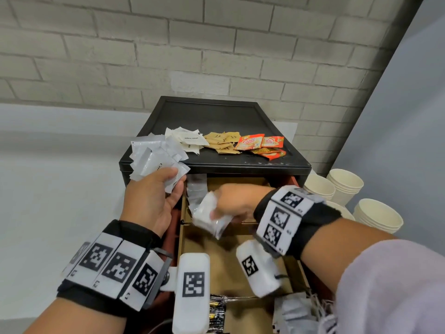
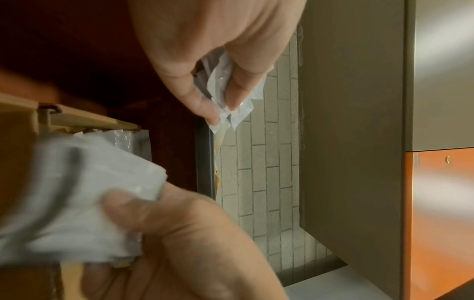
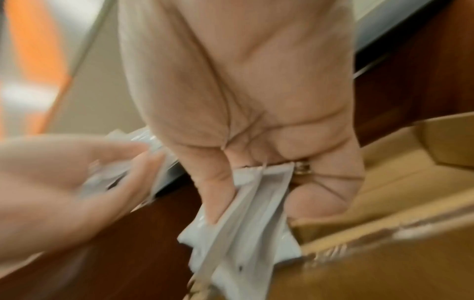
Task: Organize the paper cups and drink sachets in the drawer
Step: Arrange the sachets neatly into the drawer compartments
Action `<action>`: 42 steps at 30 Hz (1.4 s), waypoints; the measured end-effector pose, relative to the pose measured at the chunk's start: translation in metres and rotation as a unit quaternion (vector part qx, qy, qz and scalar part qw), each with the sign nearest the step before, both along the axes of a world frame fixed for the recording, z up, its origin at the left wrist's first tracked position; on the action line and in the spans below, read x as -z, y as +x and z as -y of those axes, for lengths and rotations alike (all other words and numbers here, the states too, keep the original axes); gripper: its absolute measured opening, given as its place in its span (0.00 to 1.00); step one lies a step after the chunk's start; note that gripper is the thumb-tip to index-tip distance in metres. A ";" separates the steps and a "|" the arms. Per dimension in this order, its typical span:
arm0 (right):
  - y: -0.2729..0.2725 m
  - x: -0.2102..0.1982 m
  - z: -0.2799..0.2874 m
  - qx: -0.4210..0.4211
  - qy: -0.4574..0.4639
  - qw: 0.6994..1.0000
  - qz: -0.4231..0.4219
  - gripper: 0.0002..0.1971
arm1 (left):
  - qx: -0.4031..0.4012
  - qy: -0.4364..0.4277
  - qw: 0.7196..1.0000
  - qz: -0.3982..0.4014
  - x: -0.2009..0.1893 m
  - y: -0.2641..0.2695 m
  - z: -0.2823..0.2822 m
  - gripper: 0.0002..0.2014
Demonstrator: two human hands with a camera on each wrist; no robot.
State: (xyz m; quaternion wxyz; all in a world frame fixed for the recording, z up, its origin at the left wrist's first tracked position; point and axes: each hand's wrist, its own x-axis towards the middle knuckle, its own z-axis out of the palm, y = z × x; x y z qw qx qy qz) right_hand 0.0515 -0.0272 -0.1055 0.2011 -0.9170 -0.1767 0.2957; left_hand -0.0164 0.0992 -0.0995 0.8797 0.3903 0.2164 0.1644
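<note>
My left hand (image 1: 156, 194) grips a bunch of white sachets (image 1: 154, 157) at the front left corner of the black cabinet top (image 1: 212, 116); the same hand (image 2: 218, 60) shows pinching them in the left wrist view. My right hand (image 1: 236, 201) holds another bunch of white sachets (image 1: 209, 218) over the open drawer (image 1: 231, 261), whose cardboard dividers form compartments. The right wrist view shows the fingers (image 3: 220, 192) curled round these sachets (image 3: 246, 223). More white sachets (image 1: 187, 138), brown sachets (image 1: 222, 142) and orange sachets (image 1: 261, 144) lie on the cabinet top. Paper cups (image 1: 344, 186) stand stacked at the right.
A brick wall (image 1: 192, 56) rises behind the cabinet. A few sachets stand in the drawer's back left compartment (image 1: 196, 186). Dark sachets (image 1: 216, 312) and white ones (image 1: 293, 314) lie in the drawer's near compartments. More cup stacks (image 1: 378, 215) sit right of the drawer.
</note>
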 end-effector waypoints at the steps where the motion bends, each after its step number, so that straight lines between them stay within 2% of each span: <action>1: 0.015 0.003 0.006 0.051 0.053 0.997 -0.014 0.20 | -0.004 -0.001 1.000 0.000 0.000 0.000 0.000 0.07; 3: 0.030 0.009 0.012 0.145 0.112 0.983 -0.030 0.21 | -0.008 -0.003 1.000 0.000 0.000 0.000 0.001 0.07; 6: 0.036 0.020 0.005 0.162 0.132 0.977 -0.047 0.22 | -0.009 -0.003 1.000 0.001 0.002 0.001 0.000 0.08; 9: 0.035 0.024 -0.008 0.110 0.083 0.989 -0.049 0.23 | -0.008 -0.003 1.000 0.005 0.004 0.003 0.000 0.09; 11: 0.028 0.021 -0.015 0.029 -0.028 0.999 -0.008 0.22 | -0.005 0.001 1.000 0.008 0.006 0.004 -0.001 0.11; 13: 0.020 0.016 -0.020 -0.027 -0.106 0.994 0.028 0.21 | -0.006 0.004 1.000 0.008 0.008 0.005 0.000 0.15; 15: 0.013 0.011 -0.024 -0.057 -0.129 0.989 0.033 0.18 | -0.009 0.002 1.000 0.006 0.009 0.006 0.000 0.19; 17: 0.012 0.009 -0.028 -0.080 -0.132 0.988 0.034 0.08 | -0.009 0.001 1.000 0.006 0.010 0.007 0.000 0.19; 20: 0.010 0.009 -0.031 -0.096 -0.147 0.983 0.057 0.14 | -0.008 0.004 1.000 0.005 0.010 0.007 0.000 0.20; 22: 0.013 0.019 -0.036 -0.082 -0.146 0.984 0.065 0.07 | -0.006 0.005 1.000 0.006 0.010 0.007 0.001 0.20; 24: 0.017 0.028 -0.039 -0.034 -0.144 0.986 0.076 0.22 | -0.006 0.004 1.000 0.005 0.010 0.007 0.001 0.20; 25: 0.015 0.026 -0.041 -0.019 -0.143 0.987 0.075 0.25 | -0.005 0.003 1.000 0.003 0.010 0.007 0.001 0.20; 29: 0.021 0.018 -0.040 -0.013 -0.107 0.989 0.100 0.22 | -0.002 0.001 1.000 0.003 0.009 0.007 0.001 0.20; 33: 0.029 0.034 -0.040 0.045 -0.153 0.983 0.094 0.34 | -0.004 -0.002 1.000 0.004 0.010 0.007 0.001 0.20; 37: 0.031 0.038 -0.045 0.027 -0.099 0.993 0.065 0.23 | 0.000 0.001 1.000 0.005 0.009 0.007 0.001 0.18; 42: 0.035 0.038 -0.052 0.011 -0.151 0.986 0.065 0.22 | 0.000 0.000 1.000 -0.001 0.009 0.006 0.002 0.17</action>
